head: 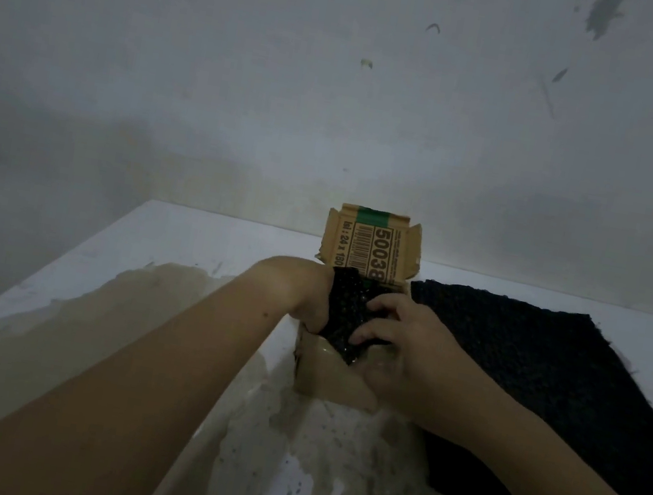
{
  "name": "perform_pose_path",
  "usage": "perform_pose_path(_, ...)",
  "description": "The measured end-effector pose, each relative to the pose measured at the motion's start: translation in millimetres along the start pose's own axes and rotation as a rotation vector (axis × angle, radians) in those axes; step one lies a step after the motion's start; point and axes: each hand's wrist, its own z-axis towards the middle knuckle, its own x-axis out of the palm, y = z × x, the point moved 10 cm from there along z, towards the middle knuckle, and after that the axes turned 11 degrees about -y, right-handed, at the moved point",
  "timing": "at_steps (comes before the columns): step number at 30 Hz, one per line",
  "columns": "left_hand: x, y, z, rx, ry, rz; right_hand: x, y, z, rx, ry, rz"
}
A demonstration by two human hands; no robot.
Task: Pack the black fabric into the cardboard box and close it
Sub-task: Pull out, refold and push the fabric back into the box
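Though left hand [306, 301] hides its grip, right hand [400, 348] pinches knobbly black fabric [346, 306] inside cardboard box [330, 382].

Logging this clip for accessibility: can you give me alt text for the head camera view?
The left hand and right hand tuck a bundle of black fabric into a small cardboard box whose printed lid stands open at the far side. A larger black cloth lies flat right of the box on a stained white table.
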Motion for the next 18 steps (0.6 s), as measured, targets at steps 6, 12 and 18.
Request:
perform_pose_path(6,5,-6,6,0.024,-0.022,0.073,26,-3,6,0.054,0.221,-0.261)
perform_pose_path(12,-13,4,1,0.036,0.026,-0.163,42,-2,10,0.004,0.269,-0.468)
perform_pose_path(18,-3,8,-3,0.075,-0.002,-0.117,20,-5,3,0.03,0.261,-0.126)
